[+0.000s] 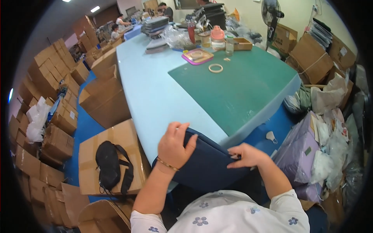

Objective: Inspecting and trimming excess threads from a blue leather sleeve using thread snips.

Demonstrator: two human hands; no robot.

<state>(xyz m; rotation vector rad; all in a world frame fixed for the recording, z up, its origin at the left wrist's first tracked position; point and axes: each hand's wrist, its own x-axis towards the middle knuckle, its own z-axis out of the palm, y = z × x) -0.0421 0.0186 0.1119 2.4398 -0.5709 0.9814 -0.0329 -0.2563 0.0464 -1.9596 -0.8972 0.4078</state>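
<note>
Head view: navy pouch (206,165) lies between 2 hands, long axis left-right. Left hand (175,145) clamps its upper-left corner; right hand (246,155) pinches its right edge, equally near.

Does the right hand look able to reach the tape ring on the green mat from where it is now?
Probably not without leaning. The right hand is pinching the navy pouch at the table's near edge, while the tape ring lies far across the green mat. Nothing blocks the way.
</note>
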